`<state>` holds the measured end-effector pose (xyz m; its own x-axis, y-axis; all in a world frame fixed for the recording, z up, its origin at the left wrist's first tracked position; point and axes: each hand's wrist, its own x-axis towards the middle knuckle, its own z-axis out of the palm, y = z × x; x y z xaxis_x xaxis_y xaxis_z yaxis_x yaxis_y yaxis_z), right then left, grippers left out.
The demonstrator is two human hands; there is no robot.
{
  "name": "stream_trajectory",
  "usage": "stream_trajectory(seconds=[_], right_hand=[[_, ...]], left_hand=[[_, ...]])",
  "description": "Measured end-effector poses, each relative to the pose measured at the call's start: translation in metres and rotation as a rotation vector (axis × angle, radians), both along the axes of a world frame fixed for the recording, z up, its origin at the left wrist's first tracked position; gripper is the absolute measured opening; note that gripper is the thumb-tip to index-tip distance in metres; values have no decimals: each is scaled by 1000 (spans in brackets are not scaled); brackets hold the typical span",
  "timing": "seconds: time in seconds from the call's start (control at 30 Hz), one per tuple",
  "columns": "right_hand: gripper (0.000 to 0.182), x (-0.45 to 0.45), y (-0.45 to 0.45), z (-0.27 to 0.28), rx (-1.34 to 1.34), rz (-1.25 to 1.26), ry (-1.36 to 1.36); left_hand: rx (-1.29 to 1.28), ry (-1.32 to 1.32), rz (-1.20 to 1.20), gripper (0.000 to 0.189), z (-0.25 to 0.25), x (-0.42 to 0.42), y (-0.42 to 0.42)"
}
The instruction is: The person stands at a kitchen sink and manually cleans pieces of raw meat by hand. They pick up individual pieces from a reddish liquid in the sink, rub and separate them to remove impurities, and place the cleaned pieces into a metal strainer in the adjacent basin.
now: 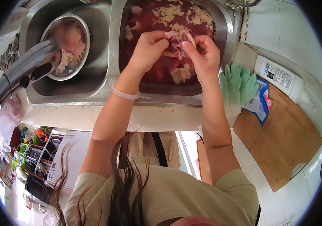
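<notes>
A small piece of raw meat with a pale curved, bone-like strip is held between both my hands over the right sink basin. My left hand pinches its left edge between thumb and fingers. On the other side, my right hand grips it with the thumb laid across the front. Reddish water fills the basin beneath. Pale yellow fatty lumps lie in the water at the far side, and another lump sits just below my hands. Whitish scraps lie by the left wall.
In the left sink basin, a round metal bowl holds raw meat, partly blurred. A chrome faucet reaches over it. Right of the sink lie green rubber gloves, a blue-and-white packet, a white pump bottle and a wooden cutting board.
</notes>
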<state>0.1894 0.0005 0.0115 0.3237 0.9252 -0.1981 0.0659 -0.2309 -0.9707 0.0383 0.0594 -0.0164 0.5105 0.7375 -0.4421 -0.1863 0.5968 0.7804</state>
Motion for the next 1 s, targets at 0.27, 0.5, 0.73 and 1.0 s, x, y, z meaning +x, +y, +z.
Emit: stream_trajectory(seconds=[0.27,0.5,0.73,1.0], right_hand=[[20,1,2,-7,-17,-27,-60],[21,-3,5,-9,-73,-53,58],[24,10,9,-33,-215,13,217],[27,25,21,-95,-268,62,-730]], left_hand=[[275,123,-31,26,-6,6,0],[431,378,-45,23,-6,8,1],[891,751,-182,16,-10,5,-1],[810,1320,-588,22,-44,9,-5]])
